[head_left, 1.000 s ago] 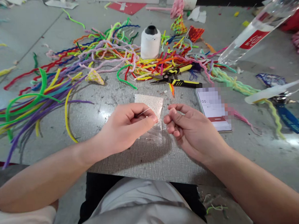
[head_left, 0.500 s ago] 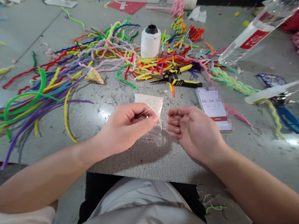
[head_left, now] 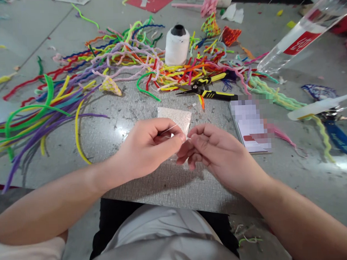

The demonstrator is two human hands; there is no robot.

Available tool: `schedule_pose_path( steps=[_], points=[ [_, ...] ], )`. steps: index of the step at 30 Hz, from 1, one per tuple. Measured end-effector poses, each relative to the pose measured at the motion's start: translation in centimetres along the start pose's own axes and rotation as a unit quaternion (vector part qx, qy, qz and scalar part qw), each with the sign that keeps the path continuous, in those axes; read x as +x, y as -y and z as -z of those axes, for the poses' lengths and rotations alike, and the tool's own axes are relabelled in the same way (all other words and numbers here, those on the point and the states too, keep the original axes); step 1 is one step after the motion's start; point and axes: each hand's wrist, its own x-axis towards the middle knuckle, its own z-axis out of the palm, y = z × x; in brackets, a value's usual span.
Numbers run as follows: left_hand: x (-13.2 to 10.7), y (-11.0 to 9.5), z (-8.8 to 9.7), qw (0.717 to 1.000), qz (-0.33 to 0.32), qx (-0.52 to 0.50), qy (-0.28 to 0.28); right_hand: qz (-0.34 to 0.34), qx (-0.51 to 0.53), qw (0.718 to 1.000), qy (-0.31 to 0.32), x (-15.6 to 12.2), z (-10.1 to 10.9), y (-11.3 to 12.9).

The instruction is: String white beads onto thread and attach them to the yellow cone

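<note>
- Left hand (head_left: 147, 148), curled, pinches a thin thread (head_left: 171, 128) between thumb and forefinger.
- Right hand (head_left: 217, 155) pinches the thread's end, fingertips meeting the left's.
- Plastic bag (head_left: 175, 116) beneath, mostly hidden.

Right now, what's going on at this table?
A seated person pinches a thin white thread between the left hand and right hand, fingertips meeting just above a small clear bag lying on the grey table. Behind the hands lie a heap of coloured pipe cleaners, a white spool, yellow-black pliers, and a phone to the right.
</note>
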Motion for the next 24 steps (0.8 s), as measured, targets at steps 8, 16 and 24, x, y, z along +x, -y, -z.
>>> schedule_pose_path(
  steps=[8, 16, 24],
  points=[
    [0.2, -0.2, -0.1, 1.000, 0.003, 0.020, -0.020, 0.069, -0.041, 0.993, -0.084, -0.2, 0.4, -0.1],
    [0.0, 0.2, 0.0, 0.997, -0.024, 0.062, -0.042, 0.065, -0.013, 0.993, -0.094, -0.6, 0.3, -0.1],
    [-0.5, 1.0, -0.2, 0.937, -0.193, 0.259, -0.133, 0.068, 0.004, 0.995, -0.077, -0.6, -0.3, 0.1]
  ],
)
